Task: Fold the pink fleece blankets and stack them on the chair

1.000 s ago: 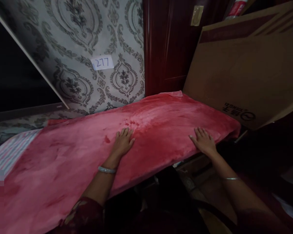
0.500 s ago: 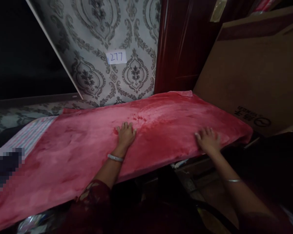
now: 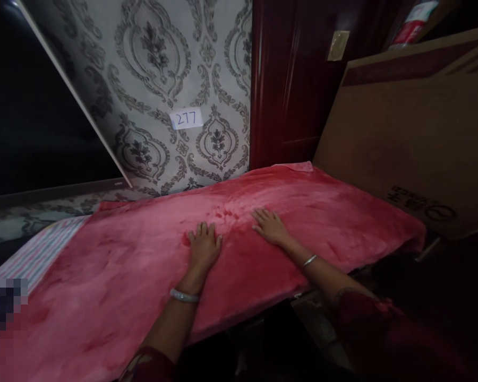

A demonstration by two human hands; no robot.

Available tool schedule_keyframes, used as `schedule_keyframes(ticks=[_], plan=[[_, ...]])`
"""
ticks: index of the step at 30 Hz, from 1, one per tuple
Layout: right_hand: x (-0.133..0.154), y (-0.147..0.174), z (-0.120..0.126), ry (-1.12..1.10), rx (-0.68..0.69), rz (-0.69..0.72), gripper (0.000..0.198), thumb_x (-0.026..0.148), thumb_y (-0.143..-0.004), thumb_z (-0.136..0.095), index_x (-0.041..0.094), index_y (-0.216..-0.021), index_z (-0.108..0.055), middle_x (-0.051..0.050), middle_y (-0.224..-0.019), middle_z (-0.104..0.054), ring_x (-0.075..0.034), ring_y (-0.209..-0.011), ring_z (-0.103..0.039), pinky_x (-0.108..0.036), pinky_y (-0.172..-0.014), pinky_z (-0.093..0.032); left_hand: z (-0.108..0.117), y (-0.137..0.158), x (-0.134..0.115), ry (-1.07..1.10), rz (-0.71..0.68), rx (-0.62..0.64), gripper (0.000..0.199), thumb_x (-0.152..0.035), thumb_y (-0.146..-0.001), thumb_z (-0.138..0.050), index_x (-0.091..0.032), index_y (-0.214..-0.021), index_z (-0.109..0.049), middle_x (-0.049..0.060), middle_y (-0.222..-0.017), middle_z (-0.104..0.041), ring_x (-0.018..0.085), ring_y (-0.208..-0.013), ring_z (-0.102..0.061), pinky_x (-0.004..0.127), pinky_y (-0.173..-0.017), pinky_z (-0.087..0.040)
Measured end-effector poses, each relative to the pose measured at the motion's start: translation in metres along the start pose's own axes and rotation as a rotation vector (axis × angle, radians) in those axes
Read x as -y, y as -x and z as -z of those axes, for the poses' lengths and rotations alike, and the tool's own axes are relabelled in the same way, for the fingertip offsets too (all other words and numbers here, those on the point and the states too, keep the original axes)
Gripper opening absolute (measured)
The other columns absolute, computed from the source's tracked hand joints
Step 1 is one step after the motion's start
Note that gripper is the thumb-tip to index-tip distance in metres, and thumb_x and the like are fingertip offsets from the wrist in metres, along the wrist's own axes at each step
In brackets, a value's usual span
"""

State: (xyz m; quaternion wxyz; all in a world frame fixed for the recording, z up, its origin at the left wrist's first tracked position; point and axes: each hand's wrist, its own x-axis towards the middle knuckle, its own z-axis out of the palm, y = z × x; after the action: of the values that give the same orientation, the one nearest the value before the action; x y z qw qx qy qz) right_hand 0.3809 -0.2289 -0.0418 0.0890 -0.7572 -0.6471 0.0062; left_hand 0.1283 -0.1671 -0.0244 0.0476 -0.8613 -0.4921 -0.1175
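Observation:
A pink-red plush blanket [image 3: 143, 265] is spread over a long surface in front of me, its nap marked with lighter and darker strokes. My left hand [image 3: 204, 245] lies on it near the middle, palm down with the fingers spread. To its right, my right hand [image 3: 270, 226] rests on the blanket too, fingers stretched out toward the upper left. Neither hand grips anything. Small dark dents show in the plush between the two hands. Each wrist carries a bangle.
Patterned wallpaper with a paper label [image 3: 186, 118] reading 277 stands behind the blanket. A dark screen [image 3: 48, 106] is at the left, above a striped cloth [image 3: 43, 254]. A dark red door [image 3: 287, 79] and a large cardboard box [image 3: 402, 132] border the right.
My right hand has moved left and inward, from the blanket's front right edge to near its middle. My left hand stays at about the same spot on the blanket. The view has tilted up slightly.

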Motion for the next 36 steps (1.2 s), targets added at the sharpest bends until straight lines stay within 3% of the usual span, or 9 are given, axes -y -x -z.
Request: schedule_keyframes(ticks=[5, 9, 15, 21, 29, 36], plan=[[-0.093, 0.024, 0.004, 0.077, -0.064, -0.433, 0.066, 0.051, -0.102, -0.025, 0.021, -0.159, -0.032, -0.015, -0.166, -0.025, -0.037, -0.150, -0.025, -0.065, -0.114, -0.028, -0.002, -0.001, 0.001, 0.015, -0.009, 0.003, 0.053, -0.037, -0.099, -0.041, -0.013, -0.145, -0.050, 0.023, -0.154, -0.045, 0.035, -0.145, -0.037, 0.062, -0.114, -0.030], [-0.123, 0.047, 0.009, 0.091, -0.066, -0.577, 0.069, 0.055, -0.101, -0.024, 0.018, -0.158, -0.035, -0.018, -0.164, -0.027, -0.038, -0.149, -0.028, -0.063, -0.114, -0.029, 0.000, -0.001, 0.001, 0.048, -0.009, -0.008, 0.051, -0.036, -0.100, -0.040, -0.013, -0.143, -0.052, 0.022, -0.151, -0.048, 0.035, -0.143, -0.039, 0.062, -0.113, -0.031], [-0.119, 0.054, 0.010, 0.070, -0.101, -0.593, 0.071, 0.057, -0.101, -0.022, 0.016, -0.157, -0.037, -0.019, -0.163, -0.030, -0.039, -0.147, -0.029, -0.063, -0.113, -0.028, 0.005, -0.001, 0.010, 0.091, 0.108, -0.058, 0.048, -0.029, -0.101, -0.033, -0.014, -0.141, -0.054, 0.018, -0.141, -0.059, 0.028, -0.133, -0.052, 0.049, -0.113, -0.036], [-0.121, 0.058, 0.011, 0.044, -0.118, -0.563, 0.072, 0.058, -0.101, -0.022, 0.015, -0.156, -0.038, -0.021, -0.161, -0.031, -0.041, -0.145, -0.029, -0.066, -0.111, -0.029, 0.013, 0.012, 0.037, -0.008, 0.152, 0.138, 0.058, -0.046, -0.101, -0.034, -0.019, -0.152, -0.044, 0.016, -0.161, -0.037, 0.037, -0.150, -0.029, 0.063, -0.117, -0.025], [-0.103, 0.068, 0.029, -0.023, -0.044, -0.591, 0.071, 0.056, -0.103, -0.021, 0.012, -0.157, -0.034, -0.020, -0.165, -0.025, -0.041, -0.148, -0.023, -0.061, -0.114, -0.022, 0.035, 0.077, 0.109, -0.142, 0.396, 0.116, 0.063, -0.050, -0.102, -0.029, -0.020, -0.157, -0.037, 0.013, -0.165, -0.031, 0.038, -0.151, -0.026, 0.066, -0.117, -0.024], [-0.097, 0.078, 0.037, -0.080, -0.050, -0.556, 0.072, 0.054, -0.104, -0.019, 0.006, -0.157, -0.034, -0.025, -0.163, -0.024, -0.043, -0.147, -0.022, -0.060, -0.109, -0.022, 0.058, 0.141, 0.151, -0.137, 0.640, 0.174, 0.067, -0.052, -0.100, -0.027, -0.019, -0.159, -0.031, 0.012, -0.168, -0.023, 0.039, -0.152, -0.023, 0.067, -0.117, -0.025]])
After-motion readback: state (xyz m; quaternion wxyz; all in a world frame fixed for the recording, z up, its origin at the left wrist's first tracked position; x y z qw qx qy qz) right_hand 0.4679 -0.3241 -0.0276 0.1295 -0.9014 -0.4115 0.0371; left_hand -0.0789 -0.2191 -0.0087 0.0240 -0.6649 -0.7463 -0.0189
